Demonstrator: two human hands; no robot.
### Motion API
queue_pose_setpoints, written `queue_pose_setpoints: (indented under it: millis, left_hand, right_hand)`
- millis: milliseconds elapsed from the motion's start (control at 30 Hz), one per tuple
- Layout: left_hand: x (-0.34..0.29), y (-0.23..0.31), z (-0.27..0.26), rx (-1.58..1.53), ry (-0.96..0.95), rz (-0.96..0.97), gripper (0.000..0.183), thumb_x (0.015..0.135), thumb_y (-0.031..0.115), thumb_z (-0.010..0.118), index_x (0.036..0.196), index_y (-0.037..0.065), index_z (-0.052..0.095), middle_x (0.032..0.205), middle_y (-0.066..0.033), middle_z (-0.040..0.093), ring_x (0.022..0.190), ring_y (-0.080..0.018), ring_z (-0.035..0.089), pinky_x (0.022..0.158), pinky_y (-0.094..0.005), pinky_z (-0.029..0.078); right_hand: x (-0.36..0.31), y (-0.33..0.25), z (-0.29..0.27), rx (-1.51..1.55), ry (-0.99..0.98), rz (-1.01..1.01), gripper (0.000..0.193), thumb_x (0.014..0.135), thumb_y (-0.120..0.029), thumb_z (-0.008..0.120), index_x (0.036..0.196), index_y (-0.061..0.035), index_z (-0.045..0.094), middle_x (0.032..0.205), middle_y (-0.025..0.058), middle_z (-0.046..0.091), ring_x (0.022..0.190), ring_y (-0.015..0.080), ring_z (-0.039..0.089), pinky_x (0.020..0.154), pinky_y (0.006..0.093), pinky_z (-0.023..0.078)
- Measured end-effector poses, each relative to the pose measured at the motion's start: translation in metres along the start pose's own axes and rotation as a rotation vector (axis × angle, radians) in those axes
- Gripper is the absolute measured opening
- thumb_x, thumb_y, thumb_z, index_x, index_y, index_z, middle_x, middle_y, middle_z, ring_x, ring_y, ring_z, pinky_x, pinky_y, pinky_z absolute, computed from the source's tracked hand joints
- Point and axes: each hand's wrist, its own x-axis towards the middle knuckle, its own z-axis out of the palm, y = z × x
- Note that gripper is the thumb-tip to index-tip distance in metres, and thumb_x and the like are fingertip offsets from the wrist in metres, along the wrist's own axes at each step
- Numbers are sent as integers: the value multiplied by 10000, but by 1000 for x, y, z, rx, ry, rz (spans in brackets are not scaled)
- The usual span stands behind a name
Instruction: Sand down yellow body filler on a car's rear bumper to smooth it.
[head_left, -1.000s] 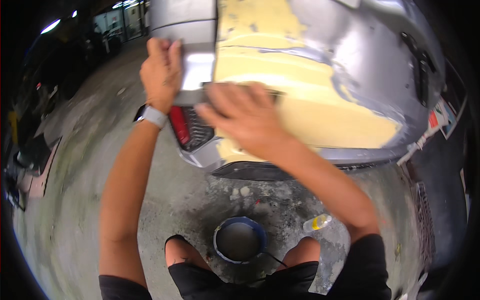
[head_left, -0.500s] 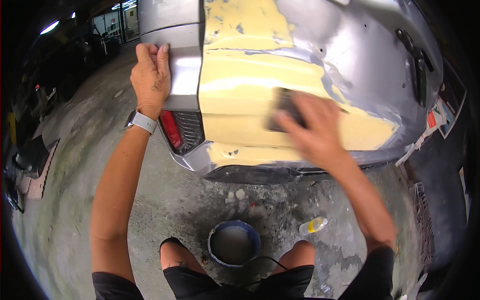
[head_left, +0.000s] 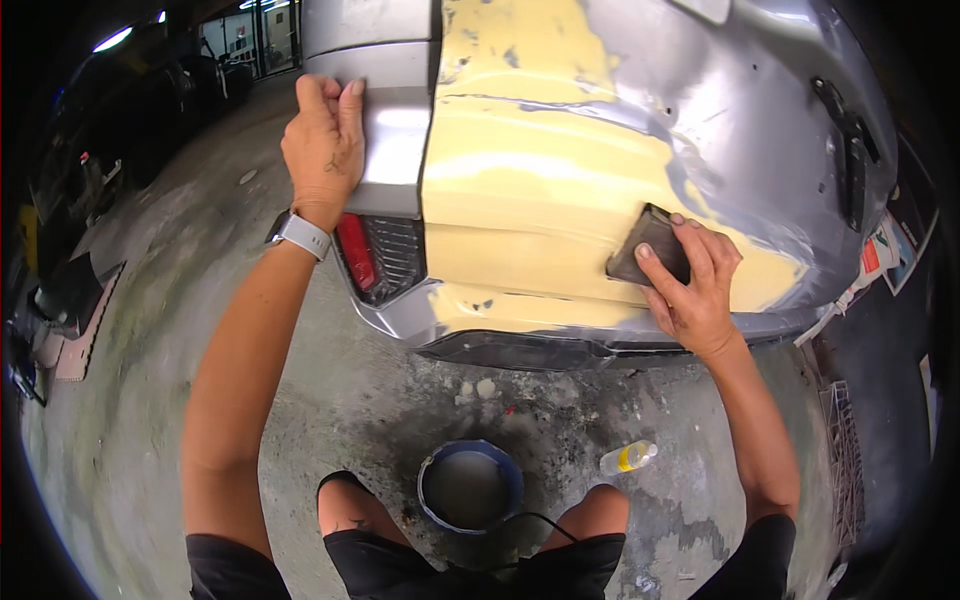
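Observation:
My right hand [head_left: 705, 295] grips a dark sanding block [head_left: 652, 243], thumb on one side and fingers on the other. The block rests on the right part of a large patch of yellow body filler [head_left: 530, 215] on a silver car's bodywork. At the left, my left hand [head_left: 325, 145] is closed at the edge of a bare grey panel [head_left: 395, 145], its thumb against that edge; the curled fingertips are partly hidden. Below that panel sits a tail light [head_left: 357, 250] with a red lens. Thin grey patches show through the filler near its borders.
On the concrete floor between my knees stands a blue bucket [head_left: 421, 485] of greyish liquid. A clear bottle with a yellow label [head_left: 630, 457] lies to its right. A wire rack [head_left: 846, 460] is at far right, a dark box [head_left: 68, 295] at far left.
My right hand has slid right across the filler with the sanding block, which was blurred by motion before. My left hand stays at the panel edge; the whole view has shifted slightly.

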Motion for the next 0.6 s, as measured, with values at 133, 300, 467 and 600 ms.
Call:
queue_pose_setpoints:
  millis: [133, 300, 467, 600]
  left_hand:
    - [0, -2, 2, -24, 18, 19, 331, 1070, 386, 656, 1073, 77, 537, 746, -115, 654, 637, -306, 646, 645, -427, 525]
    - [0, -17, 5, -12, 5, -48, 334, 1057, 422, 648, 1081, 107, 539, 815, -161, 729, 763, -444, 713, 666, -522, 541]
    - [1, -9, -6, 21, -22, -6, 353, 1058, 458, 618, 1090, 118, 526, 820, -174, 736, 798, -471, 707, 712, -555, 532]
    - [0, -10, -4, -28, -16, 13, 362, 1053, 461, 627, 1093, 115, 526, 810, -146, 742, 773, -444, 713, 692, -539, 537]
  right_hand:
    - [78, -65, 45, 99, 49, -54, 446, 815, -143, 737, 1254, -222, 745, 1460, 125, 607, 1283, 317, 604, 1016, 550, 429]
    - [161, -155, 112, 89, 93, -170, 459, 874, -148, 688, 1333, -133, 681, 1480, 131, 566, 1372, 304, 526, 1078, 546, 427]
    - [89, -85, 54, 151, -63, -76, 475, 778, -96, 773, 1240, -209, 749, 1447, 125, 609, 1341, 284, 532, 1070, 502, 407]
    - [55, -66, 47, 49, 65, -35, 482, 800, -138, 736, 1269, -244, 750, 1443, 123, 647, 1264, 280, 605, 1064, 479, 393]
